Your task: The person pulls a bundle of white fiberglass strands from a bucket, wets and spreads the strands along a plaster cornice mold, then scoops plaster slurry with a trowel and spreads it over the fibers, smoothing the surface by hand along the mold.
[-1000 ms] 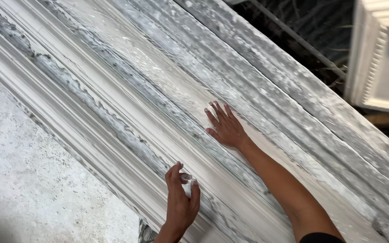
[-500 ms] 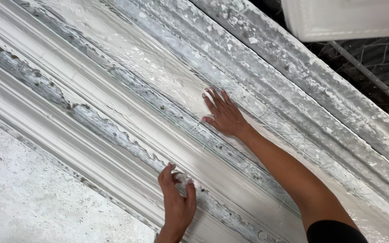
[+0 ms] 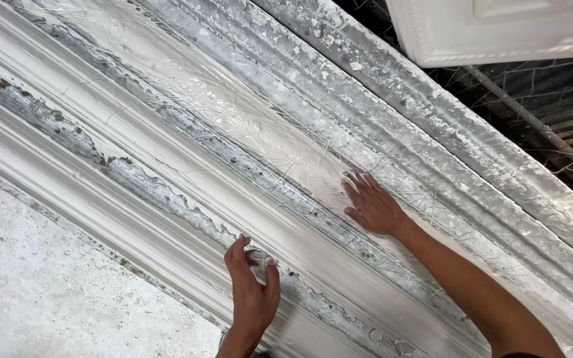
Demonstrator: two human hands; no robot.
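A long white plaster moulding (image 3: 187, 132) with ribbed channels runs diagonally from upper left to lower right. Wet white plaster mixed with thin fibres fills its wide middle channel. My right hand (image 3: 371, 204) lies flat, fingers spread, pressed on that wet fibrous plaster. My left hand (image 3: 252, 288) rests lower down on a ridge of the moulding, its fingers curled with a small dab of white plaster between thumb and fingertips. Both forearms reach in from the bottom edge.
A rough grey-white slab (image 3: 54, 292) lies along the lower left of the moulding. A white cast panel (image 3: 499, 26) sits at the top right above dark wire mesh and metal bars (image 3: 532, 113).
The view has shifted along the moulding. My right hand has slid a little down the wet plaster, staying flat. My left hand keeps to the same ridge with its fingers curling.
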